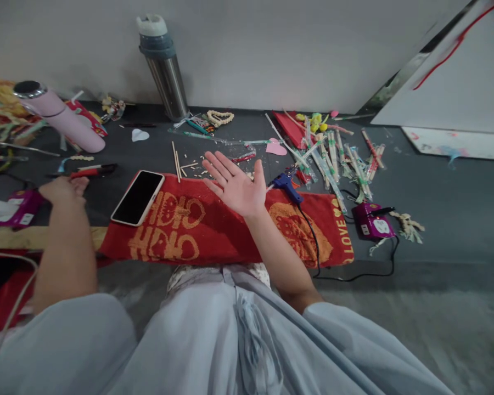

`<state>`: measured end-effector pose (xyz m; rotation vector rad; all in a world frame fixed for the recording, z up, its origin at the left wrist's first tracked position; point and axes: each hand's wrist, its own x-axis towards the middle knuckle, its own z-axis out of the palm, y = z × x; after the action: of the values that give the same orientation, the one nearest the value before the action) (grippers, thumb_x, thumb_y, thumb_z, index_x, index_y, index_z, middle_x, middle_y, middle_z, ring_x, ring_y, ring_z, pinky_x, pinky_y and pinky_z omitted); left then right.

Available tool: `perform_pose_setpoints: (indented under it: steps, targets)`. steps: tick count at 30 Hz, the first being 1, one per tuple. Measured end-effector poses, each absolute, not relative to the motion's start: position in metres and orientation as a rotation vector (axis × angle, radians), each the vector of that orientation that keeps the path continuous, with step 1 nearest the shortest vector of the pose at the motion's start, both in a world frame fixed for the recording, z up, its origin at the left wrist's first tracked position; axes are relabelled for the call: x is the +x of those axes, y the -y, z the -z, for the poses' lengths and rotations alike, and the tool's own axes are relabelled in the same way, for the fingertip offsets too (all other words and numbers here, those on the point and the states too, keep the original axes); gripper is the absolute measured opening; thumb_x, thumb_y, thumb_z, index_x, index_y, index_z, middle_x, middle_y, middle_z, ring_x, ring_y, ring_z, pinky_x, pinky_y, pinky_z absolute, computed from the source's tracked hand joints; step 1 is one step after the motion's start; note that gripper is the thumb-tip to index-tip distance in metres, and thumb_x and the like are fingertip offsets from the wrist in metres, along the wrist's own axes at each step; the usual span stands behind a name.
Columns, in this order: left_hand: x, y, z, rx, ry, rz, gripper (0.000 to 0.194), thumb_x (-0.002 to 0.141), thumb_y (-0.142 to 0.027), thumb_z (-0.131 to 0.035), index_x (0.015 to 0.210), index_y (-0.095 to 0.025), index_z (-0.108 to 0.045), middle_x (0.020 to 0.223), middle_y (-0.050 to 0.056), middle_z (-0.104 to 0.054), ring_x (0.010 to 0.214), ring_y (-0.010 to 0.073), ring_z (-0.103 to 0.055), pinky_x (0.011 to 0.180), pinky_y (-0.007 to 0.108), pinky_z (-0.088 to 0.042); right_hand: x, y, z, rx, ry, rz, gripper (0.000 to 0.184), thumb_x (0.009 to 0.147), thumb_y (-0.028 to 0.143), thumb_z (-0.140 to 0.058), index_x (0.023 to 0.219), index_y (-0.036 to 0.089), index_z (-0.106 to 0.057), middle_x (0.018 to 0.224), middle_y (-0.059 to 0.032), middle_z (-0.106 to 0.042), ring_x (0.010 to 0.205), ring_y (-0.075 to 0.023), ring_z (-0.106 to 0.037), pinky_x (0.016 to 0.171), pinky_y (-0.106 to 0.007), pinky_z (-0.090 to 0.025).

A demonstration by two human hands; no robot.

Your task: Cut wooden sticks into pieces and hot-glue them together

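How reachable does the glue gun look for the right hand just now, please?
Probably yes: the right hand is open, palm up, beside the glue gun, with nothing visible between them.

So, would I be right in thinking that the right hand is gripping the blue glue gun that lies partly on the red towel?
Not quite: the head view shows the right hand open, palm up, not gripping the blue glue gun, which does lie partly on the red towel.
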<state>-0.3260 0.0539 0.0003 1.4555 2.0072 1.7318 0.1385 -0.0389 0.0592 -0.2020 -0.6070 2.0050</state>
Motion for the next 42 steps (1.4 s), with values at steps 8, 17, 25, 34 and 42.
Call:
perform_pose_setpoints:
  steps: [8,17,25,34,42]
  targets:
    - [-0.272,-0.026,-0.033,0.365,-2.327,-1.635,0.033,0.076,0.014,-0.031,0.063,-0.017,-0.030,0.045,-0.008,-0.039,0.047,0.0057,-0.048,0.057,0.021,-0.048,0.144,0.043,-0.058,-0.265,0.721,-1.992,0.073,0.092,0.066,-0.015,0.136,0.018,-0.048,0.155,-0.0099,-0.040,0.144,-0.0185,-0.038,0.117,-0.041,-0.034]
    - [-0.157,-0.007,-0.048,0.781,-1.946,-1.714,0.027,0.075,0.011,-0.039,0.078,-0.011,-0.055,0.071,-0.004,-0.058,0.060,0.0042,-0.060,0.058,0.018,-0.051,0.151,0.045,-0.047,-0.441,0.988,-1.837,0.045,0.095,0.050,-0.036,0.122,0.025,-0.061,0.139,-0.0029,-0.060,0.131,-0.0167,-0.055,0.112,-0.040,-0.041]
    - [-0.067,-0.014,-0.028,1.395,-1.708,-1.376,0.025,0.080,-0.006,-0.046,0.086,-0.014,-0.069,0.076,0.003,-0.069,0.060,0.0107,-0.063,0.059,0.026,-0.053,0.177,0.016,-0.028,-0.806,1.071,-1.502,0.037,0.072,0.054,-0.074,0.086,0.019,-0.072,0.084,-0.0034,-0.077,0.077,-0.0153,-0.073,0.084,-0.034,-0.058]
    - [-0.001,-0.019,0.002,1.894,-1.347,-1.325,0.025,0.085,-0.020,-0.050,0.102,-0.017,-0.069,0.101,0.010,-0.074,0.085,0.0176,-0.070,0.070,0.030,-0.058,0.175,-0.010,-0.020,-0.861,0.929,-1.715,0.038,0.084,0.055,-0.060,0.091,0.019,-0.069,0.093,-0.0054,-0.076,0.082,-0.0140,-0.071,0.078,-0.029,-0.057]
    - [-0.003,0.002,0.004,2.017,-1.246,-1.473,0.039,0.089,-0.043,-0.056,0.120,-0.020,-0.063,0.119,0.010,-0.069,0.105,0.0204,-0.067,0.080,0.031,-0.059,0.175,-0.003,-0.025,-0.609,0.807,-2.070,0.075,0.093,0.067,-0.017,0.117,0.017,-0.067,0.127,-0.0088,-0.068,0.124,-0.0202,-0.059,0.106,-0.038,-0.048]
